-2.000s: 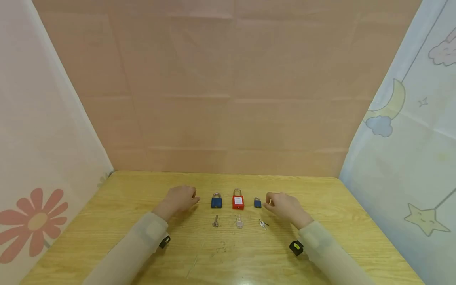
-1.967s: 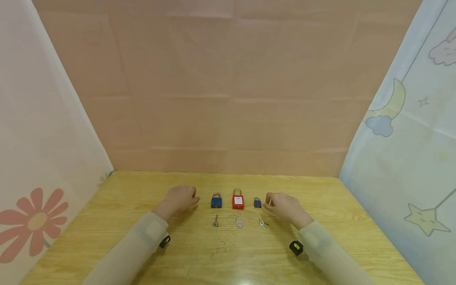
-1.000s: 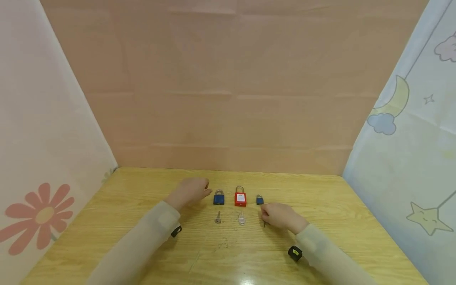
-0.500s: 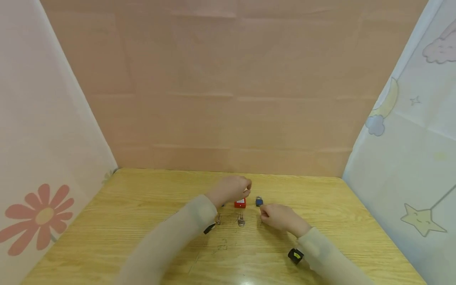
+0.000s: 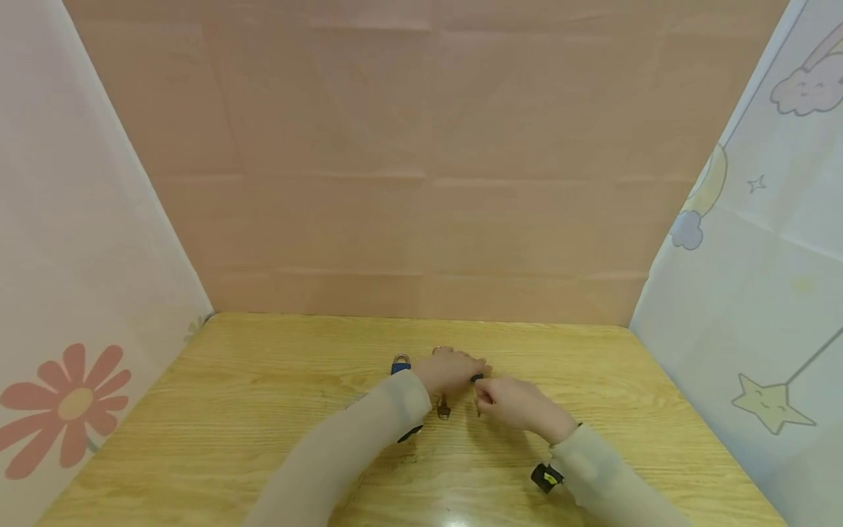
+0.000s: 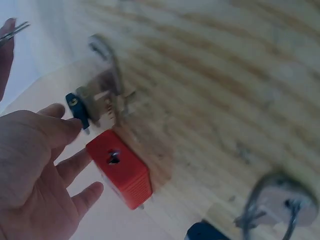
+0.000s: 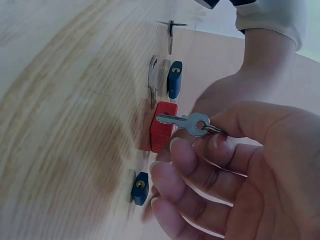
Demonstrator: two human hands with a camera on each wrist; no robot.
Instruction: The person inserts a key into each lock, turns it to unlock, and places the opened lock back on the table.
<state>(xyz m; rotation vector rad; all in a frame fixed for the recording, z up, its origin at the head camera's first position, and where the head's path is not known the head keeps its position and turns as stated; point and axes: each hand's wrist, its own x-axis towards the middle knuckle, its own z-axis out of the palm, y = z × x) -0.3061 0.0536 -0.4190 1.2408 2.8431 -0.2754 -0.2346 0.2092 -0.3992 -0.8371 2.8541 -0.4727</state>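
Note:
My left hand reaches across the red padlock to the small blue padlock. In the left wrist view its thumb lies right at the small padlock, while the other fingers spread behind the red padlock. My right hand pinches a small silver key by its ring, between thumb and forefinger. The key's blade points out toward the padlocks. From the head, my left hand hides most of the red padlock, and the left sleeve partly covers the larger blue padlock.
A key lies on the wooden table in front of the red padlock. Another key lies beyond it in the right wrist view. A brown backdrop rises behind the table, with patterned cloths at both sides.
My left hand has moved right, past the larger blue and red padlocks, to the small blue one. My right hand has come down to the small key and taken hold of it.

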